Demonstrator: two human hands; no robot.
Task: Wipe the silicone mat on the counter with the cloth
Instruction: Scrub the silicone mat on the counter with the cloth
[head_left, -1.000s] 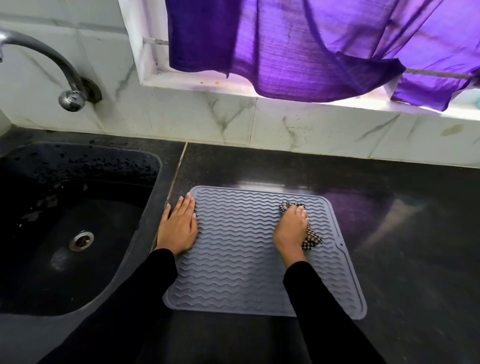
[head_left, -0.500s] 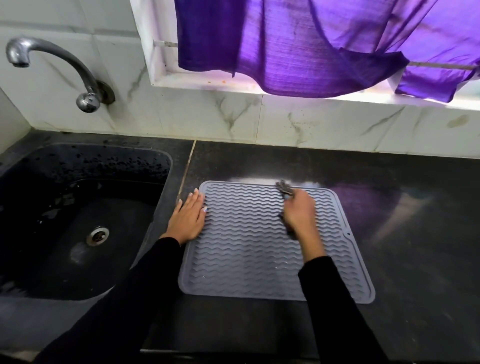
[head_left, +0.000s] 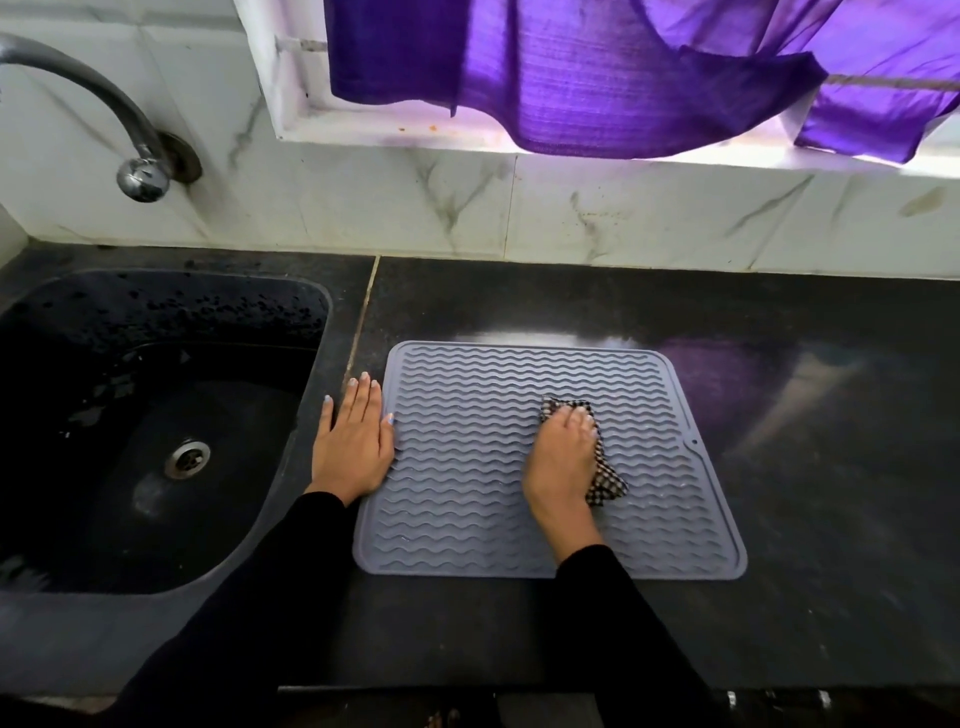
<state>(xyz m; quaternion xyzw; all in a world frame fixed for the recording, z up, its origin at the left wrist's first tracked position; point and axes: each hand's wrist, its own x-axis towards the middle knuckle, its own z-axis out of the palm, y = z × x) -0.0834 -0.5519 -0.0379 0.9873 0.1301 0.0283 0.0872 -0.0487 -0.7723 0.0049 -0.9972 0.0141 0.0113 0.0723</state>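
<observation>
Head view, the only one: grey ribbed mat (head_left: 467, 467) flat on the dark worktop (head_left: 805, 519), just right of the black sink (head_left: 156, 431), below the marble backsplash and the purple curtain (head_left: 597, 78). Right hand (head_left: 563, 457) pressed down near the middle of the mat, fingers (head_left: 582, 418) curled over the bunched checked cloth (head_left: 605, 480), so gripping it; bits of cloth poking out beyond the fingertips and at the side away from the sink. Left hand (head_left: 356, 441) flat and open, fingers straight, resting on the worktop against the mat's sink-side edge, thumb just over the rim, apparently steadying the mat. Compared with half a second ago: cloth and right hand pulled back from the mat's far edge, toward the body, to the middle; a second ago sitting in much the same middle zone, so one full push-and-pull stroke across the ridges. Left hand unmoved at that edge throughout. Meaning for the task: wiping well under way, middle strip covered, probably not finished; near edge, sink side and the corner by the small hole (head_left: 695, 442) likely left to do. Wetness or dirt on the ridges too fine to tell. Tap (head_left: 140, 171) above the sink, off.
</observation>
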